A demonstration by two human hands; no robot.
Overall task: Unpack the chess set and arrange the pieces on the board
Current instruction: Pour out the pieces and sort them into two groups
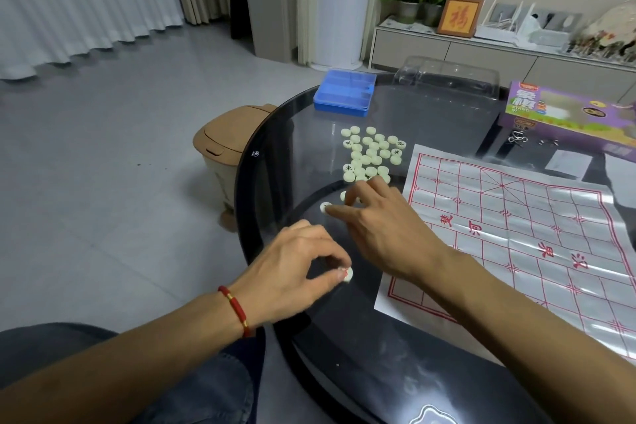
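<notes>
Over glass table: left hand pinches piece; right hand spread.

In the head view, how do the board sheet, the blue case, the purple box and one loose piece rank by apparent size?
Largest to smallest:
1. Board sheet
2. Purple box, partly cut off by the frame edge
3. Blue case, though it sits farther away, so this is unsure
4. Loose piece
</notes>
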